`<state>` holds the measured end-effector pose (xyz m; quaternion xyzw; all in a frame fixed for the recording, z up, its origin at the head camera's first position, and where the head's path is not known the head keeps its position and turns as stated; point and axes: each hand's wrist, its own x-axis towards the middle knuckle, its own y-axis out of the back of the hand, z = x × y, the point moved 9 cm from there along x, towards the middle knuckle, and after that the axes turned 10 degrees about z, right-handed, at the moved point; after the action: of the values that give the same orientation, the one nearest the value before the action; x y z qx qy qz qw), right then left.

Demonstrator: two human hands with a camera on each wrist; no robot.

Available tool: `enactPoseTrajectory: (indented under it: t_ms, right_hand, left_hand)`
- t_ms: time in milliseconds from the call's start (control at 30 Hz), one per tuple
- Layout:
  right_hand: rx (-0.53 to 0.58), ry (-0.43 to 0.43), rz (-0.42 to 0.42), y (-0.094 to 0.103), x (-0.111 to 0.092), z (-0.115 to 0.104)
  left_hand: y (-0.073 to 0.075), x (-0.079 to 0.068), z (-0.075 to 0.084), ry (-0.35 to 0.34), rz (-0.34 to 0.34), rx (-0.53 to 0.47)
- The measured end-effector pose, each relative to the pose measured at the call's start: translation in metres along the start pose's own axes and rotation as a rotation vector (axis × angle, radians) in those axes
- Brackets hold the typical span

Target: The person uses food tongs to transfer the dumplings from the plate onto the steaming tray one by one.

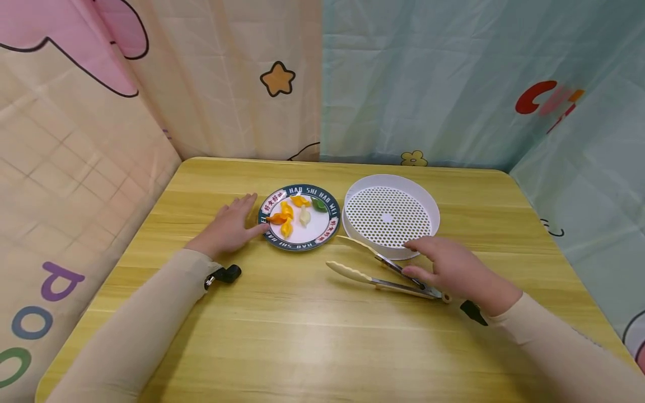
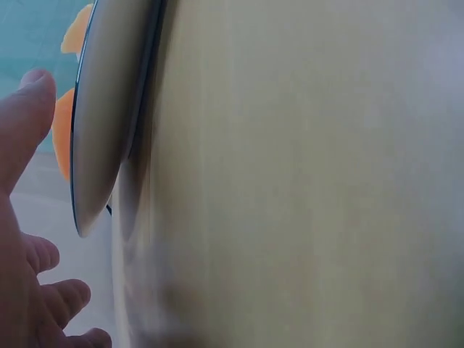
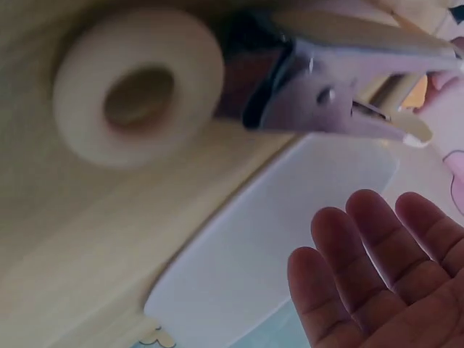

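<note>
My left hand (image 1: pixel 229 225) is at the left edge of a round plate (image 1: pixel 298 245) with a dark lettered rim, its thumb by the rim and its other fingers spread. On the plate lie several dumpling-shaped pieces: orange and yellow ones (image 1: pixel 286 210), a white one (image 1: pixel 304 216) and a green one (image 1: pixel 318 205). Tongs (image 1: pixel 398 286) with cream tips lie spread apart on the table. Over their hinge end hovers my right hand (image 1: pixel 456 268), fingers loosely extended and holding nothing. In the right wrist view the ring end (image 3: pixel 138 87) of the tongs is apart from the fingers.
A white round basket (image 1: pixel 433 210) with a perforated bottom stands right of the plate, just behind the tongs. All of these are on a wood-patterned table (image 1: pixel 282 336). Printed curtains (image 1: pixel 418 84) hang behind and beside it.
</note>
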<state>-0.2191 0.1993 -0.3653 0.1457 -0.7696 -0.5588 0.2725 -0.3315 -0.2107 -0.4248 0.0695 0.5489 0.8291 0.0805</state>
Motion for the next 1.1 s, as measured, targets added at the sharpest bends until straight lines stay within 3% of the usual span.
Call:
enactPoseTrajectory:
  t_ms: [300, 567, 833, 1100]
  right_hand:
    - [0.063, -0.001, -0.095, -0.028, -0.008, -0.006]
    - [0.072, -0.015, -0.156, -0.041, -0.011, -0.004]
    - [0.023, 0.025, -0.139, -0.044, -0.012, -0.005]
    - [0.108, 0.023, -0.035, -0.037, -0.008, -0.020]
  left_hand:
    - [-0.012, -0.001, 0.001, 0.002, -0.063, -0.091]
    - [-0.020, -0.003, -0.002, 0.038, -0.123, -0.082]
    - [-0.020, -0.005, 0.001, 0.040, -0.142, -0.093]
    - [-0.022, -0.007, 0.004, 0.025, -0.177, -0.120]
